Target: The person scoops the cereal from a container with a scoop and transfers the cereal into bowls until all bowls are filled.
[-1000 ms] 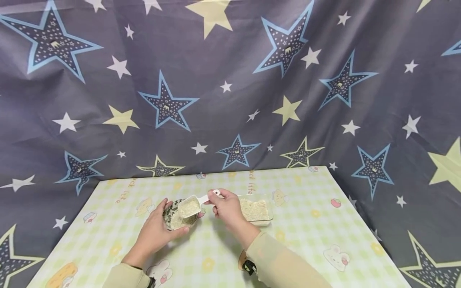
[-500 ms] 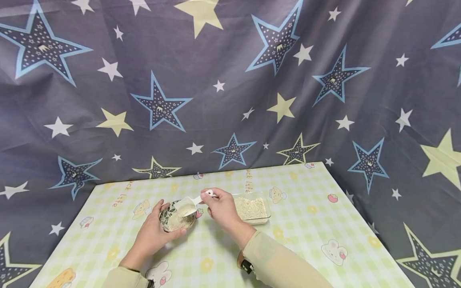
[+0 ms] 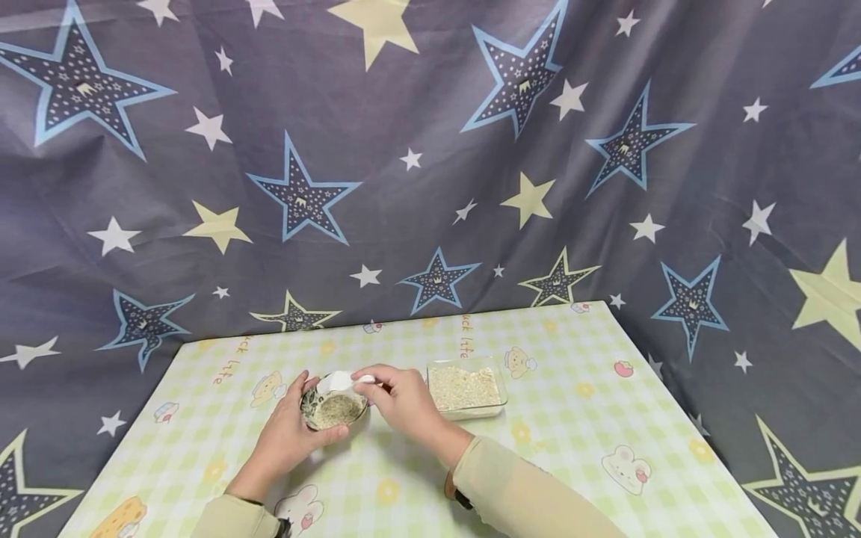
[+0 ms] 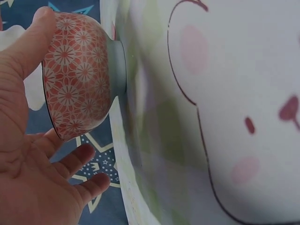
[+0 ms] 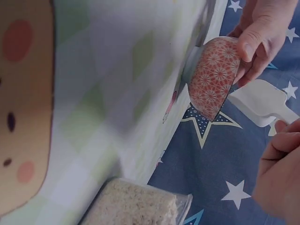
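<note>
My left hand [image 3: 285, 432] grips a small bowl [image 4: 77, 75] by its side, with the thumb at the rim. Red with white flower shapes outside, the bowl has a dark leafy pattern inside and stands upright on its pale foot. Pale flakes like oats [image 3: 339, 409] lie in it. Between thumb and fingers, my right hand [image 3: 406, 407] pinches the handle of a white scoop [image 3: 332, 383], which is tipped over the bowl's far rim. In the right wrist view the scoop [image 5: 258, 101] hangs just above the bowl's mouth.
Right of the bowl, a clear rectangular container [image 3: 474, 413] holds more of the pale flakes. Both stand on a table with a green-and-white checked cloth [image 3: 565, 463] printed with cartoon figures. A dark star-patterned curtain [image 3: 377, 187] hangs behind the table.
The scoop, full of flakes a second ago, has been tipped over, and flakes have gone into the bowl. My right hand has moved left toward the bowl; my left hand keeps its hold.
</note>
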`<action>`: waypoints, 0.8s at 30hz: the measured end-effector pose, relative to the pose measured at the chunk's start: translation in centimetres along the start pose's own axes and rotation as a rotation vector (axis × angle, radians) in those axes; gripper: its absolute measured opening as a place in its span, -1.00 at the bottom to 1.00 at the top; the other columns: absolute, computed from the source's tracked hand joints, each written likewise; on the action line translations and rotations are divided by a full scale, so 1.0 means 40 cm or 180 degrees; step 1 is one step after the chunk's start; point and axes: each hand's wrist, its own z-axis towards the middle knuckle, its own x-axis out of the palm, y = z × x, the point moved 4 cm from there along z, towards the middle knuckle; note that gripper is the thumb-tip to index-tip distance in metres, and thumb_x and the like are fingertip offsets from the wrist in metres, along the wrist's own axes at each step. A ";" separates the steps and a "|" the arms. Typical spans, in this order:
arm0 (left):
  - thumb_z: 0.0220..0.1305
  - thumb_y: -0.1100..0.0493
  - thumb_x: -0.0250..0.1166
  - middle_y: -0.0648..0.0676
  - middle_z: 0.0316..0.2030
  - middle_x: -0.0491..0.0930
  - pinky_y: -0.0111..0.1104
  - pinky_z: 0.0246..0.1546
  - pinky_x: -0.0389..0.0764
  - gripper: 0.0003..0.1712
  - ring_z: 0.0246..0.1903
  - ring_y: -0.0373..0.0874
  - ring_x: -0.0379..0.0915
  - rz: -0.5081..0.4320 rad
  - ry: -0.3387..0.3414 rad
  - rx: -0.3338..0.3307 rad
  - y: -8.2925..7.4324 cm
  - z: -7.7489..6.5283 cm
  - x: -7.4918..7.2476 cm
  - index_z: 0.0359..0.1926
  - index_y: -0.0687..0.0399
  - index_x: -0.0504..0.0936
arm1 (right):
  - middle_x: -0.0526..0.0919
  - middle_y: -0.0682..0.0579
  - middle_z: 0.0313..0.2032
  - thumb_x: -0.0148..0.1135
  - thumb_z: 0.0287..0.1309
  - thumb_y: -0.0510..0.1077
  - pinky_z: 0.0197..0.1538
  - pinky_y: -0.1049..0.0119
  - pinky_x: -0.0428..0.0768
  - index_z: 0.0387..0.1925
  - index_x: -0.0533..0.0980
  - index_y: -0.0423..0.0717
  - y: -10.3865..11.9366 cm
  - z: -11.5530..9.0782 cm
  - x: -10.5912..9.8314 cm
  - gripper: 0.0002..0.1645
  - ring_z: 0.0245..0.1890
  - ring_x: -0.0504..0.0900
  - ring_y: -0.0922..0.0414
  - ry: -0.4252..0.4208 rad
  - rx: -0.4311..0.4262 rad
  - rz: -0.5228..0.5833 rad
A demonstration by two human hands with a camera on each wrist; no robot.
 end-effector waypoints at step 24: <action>0.02 -0.31 0.67 0.41 0.58 0.26 0.41 0.51 0.23 0.57 0.53 0.50 0.16 0.0025 0.0042 -0.0053 -0.011 -0.004 -0.002 0.67 0.42 -0.09 | 0.67 -0.04 -0.54 0.40 0.43 -0.05 -0.61 0.52 0.40 -0.01 0.77 -0.09 0.004 0.003 -0.080 -0.75 -0.68 0.39 0.38 -0.0624 0.0590 0.0770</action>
